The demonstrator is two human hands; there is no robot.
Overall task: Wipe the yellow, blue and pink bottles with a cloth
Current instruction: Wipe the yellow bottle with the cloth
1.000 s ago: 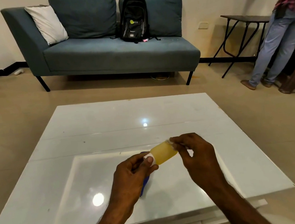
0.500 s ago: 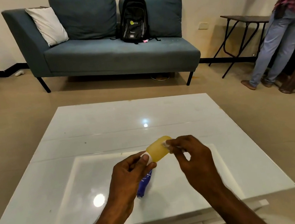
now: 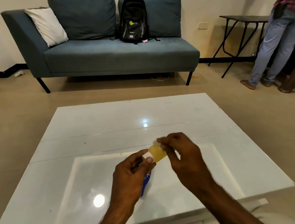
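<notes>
A small yellow bottle (image 3: 157, 152) with a white cap is held lying sideways above the white table (image 3: 93, 129). My left hand (image 3: 132, 177) pinches its cap end between thumb and fingers. My right hand (image 3: 181, 154) grips a small white cloth (image 3: 157, 142) against the bottle's far end; the cloth is mostly hidden by my fingers. A blue bottle (image 3: 145, 183) lies on the table under my left hand, partly covered by it. No pink bottle shows.
A blue-grey sofa (image 3: 118, 59) with a black backpack (image 3: 132, 20) and a white pillow stands beyond the table. At the right stand a dark folding side table (image 3: 243, 20) and a person in jeans (image 3: 281, 39).
My right hand has slid with the cloth along the yellow bottle and now covers more of its far end. More of the blue bottle shows beneath my left hand than a second ago.
</notes>
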